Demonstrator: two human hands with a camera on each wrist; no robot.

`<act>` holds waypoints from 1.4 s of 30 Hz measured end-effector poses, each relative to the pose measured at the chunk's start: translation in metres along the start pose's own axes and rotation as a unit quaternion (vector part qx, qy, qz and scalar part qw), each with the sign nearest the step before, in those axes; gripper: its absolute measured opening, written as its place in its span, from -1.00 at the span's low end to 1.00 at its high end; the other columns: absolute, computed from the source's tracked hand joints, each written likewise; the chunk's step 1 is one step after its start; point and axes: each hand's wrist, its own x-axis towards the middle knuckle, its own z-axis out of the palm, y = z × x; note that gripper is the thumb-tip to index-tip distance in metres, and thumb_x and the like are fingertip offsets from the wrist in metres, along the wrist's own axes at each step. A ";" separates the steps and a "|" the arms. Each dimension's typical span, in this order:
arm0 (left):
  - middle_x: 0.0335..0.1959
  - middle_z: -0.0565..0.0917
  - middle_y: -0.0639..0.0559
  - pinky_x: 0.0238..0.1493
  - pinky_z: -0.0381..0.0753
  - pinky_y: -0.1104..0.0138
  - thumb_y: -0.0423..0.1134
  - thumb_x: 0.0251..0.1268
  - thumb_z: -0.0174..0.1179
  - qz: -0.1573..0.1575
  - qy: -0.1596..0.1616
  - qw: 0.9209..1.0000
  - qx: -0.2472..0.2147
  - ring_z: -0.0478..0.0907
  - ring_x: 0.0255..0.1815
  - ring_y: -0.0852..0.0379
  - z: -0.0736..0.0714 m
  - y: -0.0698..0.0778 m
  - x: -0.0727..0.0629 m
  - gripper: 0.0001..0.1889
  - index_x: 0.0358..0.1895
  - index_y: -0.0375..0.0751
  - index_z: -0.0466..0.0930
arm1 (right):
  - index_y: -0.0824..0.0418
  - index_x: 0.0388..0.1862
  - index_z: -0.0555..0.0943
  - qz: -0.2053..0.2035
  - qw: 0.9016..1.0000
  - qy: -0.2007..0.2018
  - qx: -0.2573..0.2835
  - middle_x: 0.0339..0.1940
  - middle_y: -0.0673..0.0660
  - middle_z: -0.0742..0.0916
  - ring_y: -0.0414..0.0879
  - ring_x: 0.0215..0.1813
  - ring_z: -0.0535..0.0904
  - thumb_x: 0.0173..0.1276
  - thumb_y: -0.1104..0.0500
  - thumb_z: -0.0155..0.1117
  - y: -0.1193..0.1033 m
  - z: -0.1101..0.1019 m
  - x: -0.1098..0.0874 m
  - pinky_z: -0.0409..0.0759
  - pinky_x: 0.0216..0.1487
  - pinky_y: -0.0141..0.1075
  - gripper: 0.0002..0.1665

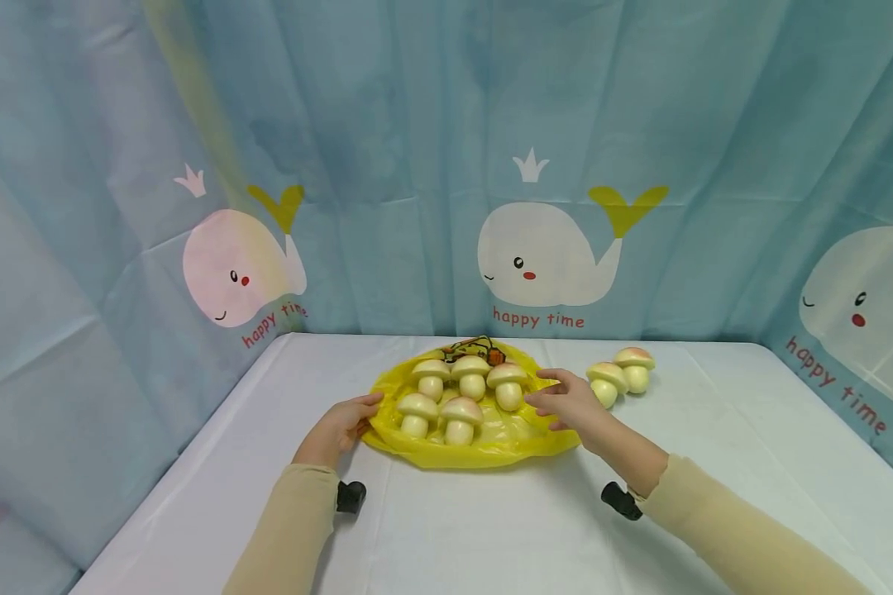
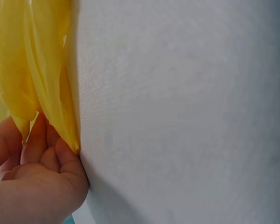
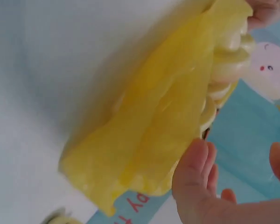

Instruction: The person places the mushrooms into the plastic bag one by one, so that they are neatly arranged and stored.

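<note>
A yellow plastic bag [image 1: 517,430] lies spread on the table, with several cream toy mushrooms [image 1: 460,420] with faintly pink caps standing on it. My left hand [image 1: 342,426] is at the bag's left edge; in the left wrist view its curled fingers [image 2: 35,142] pinch the yellow plastic. Over the bag's right side, my right hand [image 1: 571,403] has its fingers loosely spread and grips nothing. In the right wrist view the right hand [image 3: 200,186] is close beside the bag's edge; whether it touches the plastic I cannot tell.
Two more toy mushrooms, a nearer one [image 1: 606,383] and a farther one [image 1: 635,368], stand on the white table [image 1: 476,529] just right of the bag. Behind the table hangs a blue curtain [image 1: 417,248] with whale prints. A dark printed patch [image 1: 476,350] shows at the bag's back.
</note>
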 end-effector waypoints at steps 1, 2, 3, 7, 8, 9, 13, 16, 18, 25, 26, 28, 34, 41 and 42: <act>0.46 0.18 -0.32 0.42 0.18 0.12 -0.42 0.53 -0.14 0.000 0.000 1.000 0.000 0.20 0.42 -0.17 0.000 0.000 0.000 -0.54 0.43 -0.39 0.22 | 0.28 0.42 0.28 -0.002 1.000 0.009 0.000 0.03 0.26 0.58 0.18 0.02 0.55 0.36 0.14 0.29 0.001 -0.003 -0.001 0.61 -0.19 -0.21 -0.28; 0.46 0.18 -0.32 0.42 0.18 0.12 -0.42 0.53 -0.14 0.000 0.001 1.000 0.000 0.20 0.41 -0.17 0.000 0.000 0.000 -0.54 0.43 -0.39 0.22 | 0.27 0.42 0.27 -0.005 1.000 0.016 -0.002 0.04 0.25 0.57 0.17 0.02 0.55 0.37 0.14 0.28 0.001 -0.006 -0.002 0.60 -0.20 -0.21 -0.29; 0.47 0.18 -0.32 0.42 0.17 0.12 -0.42 0.53 -0.14 -0.001 0.001 1.000 0.000 0.19 0.42 -0.17 0.000 0.000 0.000 -0.54 0.43 -0.39 0.22 | 0.27 0.43 0.27 -0.009 1.000 0.023 -0.004 0.06 0.26 0.56 0.16 0.01 0.54 0.38 0.14 0.27 0.002 -0.008 -0.002 0.58 -0.20 -0.21 -0.29; 0.47 0.18 -0.32 0.42 0.17 0.12 -0.44 0.53 -0.15 -0.003 0.005 1.000 -0.002 0.19 0.42 -0.17 -0.001 0.001 0.000 -0.54 0.43 -0.40 0.23 | 0.24 0.44 0.25 -0.018 0.998 0.052 -0.016 0.19 0.30 0.49 0.14 0.04 0.51 0.40 0.12 0.25 0.006 -0.019 -0.004 0.54 -0.16 -0.18 -0.30; 0.47 0.18 -0.32 0.42 0.17 0.12 -0.44 0.53 -0.15 -0.004 0.006 1.000 -0.002 0.19 0.42 -0.17 -0.001 0.001 0.000 -0.54 0.43 -0.41 0.23 | 0.25 0.44 0.24 -0.022 0.998 0.057 -0.018 0.22 0.33 0.46 0.16 0.06 0.51 0.41 0.11 0.24 0.007 -0.022 -0.004 0.54 -0.14 -0.15 -0.29; 0.47 0.17 -0.32 0.42 0.17 0.13 -0.44 0.53 -0.14 -0.005 0.006 1.000 -0.001 0.19 0.41 -0.17 -0.001 0.002 0.000 -0.54 0.43 -0.41 0.22 | 0.26 0.45 0.23 -0.024 0.998 0.061 -0.020 0.25 0.35 0.44 0.19 0.08 0.50 0.41 0.09 0.24 0.008 -0.025 -0.004 0.55 -0.11 -0.12 -0.28; 0.47 0.18 -0.31 0.42 0.17 0.13 -0.43 0.53 -0.13 -0.006 0.006 1.000 -0.001 0.20 0.41 -0.17 -0.001 0.003 -0.001 -0.54 0.43 -0.40 0.23 | 0.28 0.49 0.16 -0.031 0.997 0.072 -0.024 0.29 0.38 0.40 0.26 0.15 0.48 0.41 0.02 0.24 0.014 -0.036 -0.005 0.53 -0.02 -0.01 -0.20; 0.47 0.17 -0.31 0.42 0.17 0.12 -0.43 0.53 -0.14 -0.006 0.005 1.000 -0.002 0.19 0.42 -0.17 -0.001 0.002 -0.001 -0.54 0.43 -0.41 0.22 | 0.28 0.52 0.10 -0.032 0.995 0.083 -0.032 0.26 0.38 0.40 0.24 0.12 0.49 0.40 -0.03 0.24 0.020 -0.044 -0.004 0.54 -0.05 -0.03 -0.12; 0.47 0.17 -0.31 0.42 0.17 0.12 -0.44 0.53 -0.14 -0.006 0.004 1.000 -0.003 0.19 0.42 -0.17 -0.001 0.002 0.000 -0.54 0.43 -0.41 0.22 | 0.29 0.53 0.06 -0.032 0.994 0.093 -0.037 0.24 0.39 0.40 0.21 0.10 0.48 0.40 -0.04 0.24 0.024 -0.049 -0.003 0.54 -0.09 -0.06 -0.09; 0.46 0.19 -0.31 0.42 0.18 0.13 -0.43 0.52 -0.13 -0.008 0.006 1.000 -0.002 0.21 0.41 -0.16 -0.002 0.001 0.003 -0.54 0.43 -0.39 0.24 | 0.32 0.56 -0.08 -0.018 0.991 0.114 -0.060 0.29 0.47 0.32 0.24 0.16 0.34 0.43 -0.04 0.19 0.038 -0.066 0.003 0.50 -0.03 -0.02 -0.02; 0.46 0.19 -0.31 0.42 0.18 0.13 -0.43 0.52 -0.13 -0.008 0.006 1.000 -0.003 0.21 0.41 -0.16 -0.002 0.001 0.003 -0.54 0.43 -0.39 0.24 | 0.30 0.57 -0.09 -0.010 0.992 0.114 -0.059 0.32 0.48 0.29 0.24 0.14 0.33 0.43 -0.05 0.19 0.040 -0.068 0.004 0.51 -0.06 -0.02 -0.01; 0.46 0.19 -0.31 0.42 0.17 0.12 -0.43 0.52 -0.13 -0.009 0.005 1.000 -0.003 0.21 0.41 -0.16 -0.002 0.001 0.003 -0.55 0.43 -0.40 0.24 | 0.24 0.59 -0.13 0.014 0.992 0.111 -0.058 0.39 0.47 0.23 0.23 0.03 0.39 0.43 -0.08 0.18 0.044 -0.071 0.007 0.53 -0.16 -0.05 0.00; 0.46 0.20 -0.32 0.42 0.17 0.12 -0.43 0.53 -0.13 -0.010 0.006 1.000 -0.004 0.20 0.41 -0.17 -0.001 0.001 0.001 -0.55 0.42 -0.40 0.24 | 0.15 0.59 -0.36 0.074 0.992 0.089 -0.049 0.49 0.47 0.08 0.17 -0.05 0.47 0.40 -0.20 0.15 0.052 -0.080 0.014 0.49 -0.29 -0.18 0.15; 0.46 0.18 -0.34 0.43 0.16 0.12 -0.43 0.53 -0.15 -0.008 -0.001 1.000 -0.005 0.19 0.42 -0.18 0.001 0.001 -0.002 -0.54 0.44 -0.41 0.20 | 0.12 0.58 -0.40 0.099 0.991 0.076 -0.046 0.48 0.46 0.10 0.01 -0.28 0.41 0.41 -0.21 0.13 0.055 -0.083 0.021 0.45 -0.32 -0.22 0.16; 0.46 0.18 -0.34 0.43 0.16 0.12 -0.44 0.53 -0.15 -0.008 -0.002 1.000 -0.006 0.19 0.42 -0.18 0.001 0.001 -0.002 -0.54 0.44 -0.41 0.19 | 0.11 0.58 -0.39 0.100 0.991 0.077 -0.047 0.47 0.45 0.11 0.00 -0.30 0.40 0.41 -0.20 0.13 0.055 -0.083 0.022 0.45 -0.33 -0.23 0.14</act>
